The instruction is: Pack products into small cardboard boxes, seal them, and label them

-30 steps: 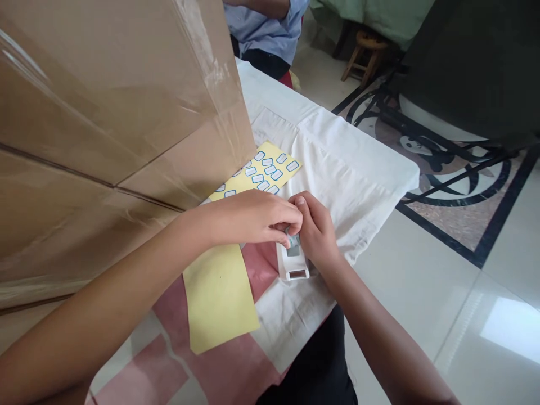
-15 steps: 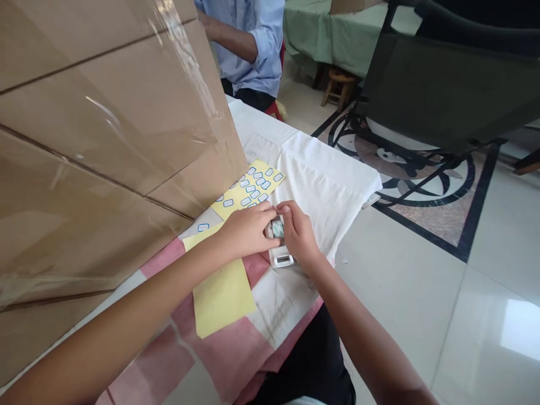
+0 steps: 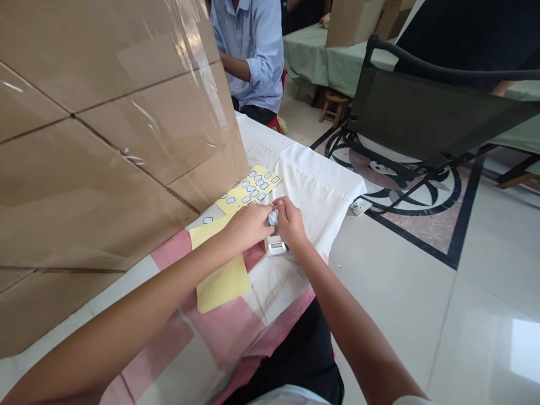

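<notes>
Both my hands meet over a small white device (image 3: 276, 246) on the table. It has a slot in its near end and a bluish-white part on top that shows between my fingers; its exact kind is unclear. My left hand (image 3: 248, 225) is closed on its left side, fingertips curled over the top. From the right, my right hand (image 3: 290, 221) is closed round the device, thumb near the left fingertips. Beyond them lies a yellow sheet (image 3: 242, 195) bearing several small white labels with blue borders. A plain yellow sheet (image 3: 223, 284) lies under my left forearm.
A large taped cardboard box (image 3: 126, 124) stands along the left. A white cloth and a pink-and-white cloth (image 3: 169, 349) cover the table. Across it sits a person in a blue shirt (image 3: 261, 50). A dark folding chair (image 3: 422, 107) and a white-and-teal packet (image 3: 360, 206) are at right.
The camera view has shifted, showing more of the room and the packet beside the table edge. My hands stay closed round the white device, with little change in grip.
</notes>
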